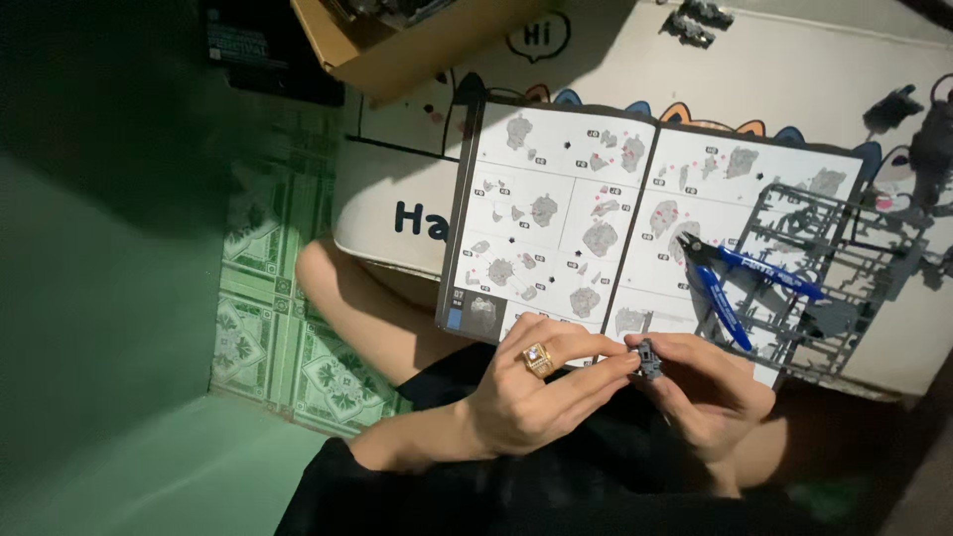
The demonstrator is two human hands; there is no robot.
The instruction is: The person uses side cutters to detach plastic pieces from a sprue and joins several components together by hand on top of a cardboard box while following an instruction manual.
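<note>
I had both hands low in view, above my lap. My left hand (526,397), the one with the ring (539,359), pinched one side of a small grey part (648,359), and my right hand (707,387) gripped it from the other side, fingers curled round it. The part sat between my fingertips, just below the near edge of the manual (606,213).

The manual lay open on the desk (814,89), showing many assembly steps in grey diagrams. Blue nippers (747,283) rested across its right page, overlapping a grey sprue (844,263). The sprue looked mostly bare frame, so I judged that a good share of its pieces had been cut off. A few loose grey pieces (695,20) lay at the far edge, and a darker assembled cluster (928,129) stood at the right.

A cardboard box (397,40) sat beyond the manual. Going by all this, I judged the build partly done, with the part in hand one sub-assembly among several.
</note>
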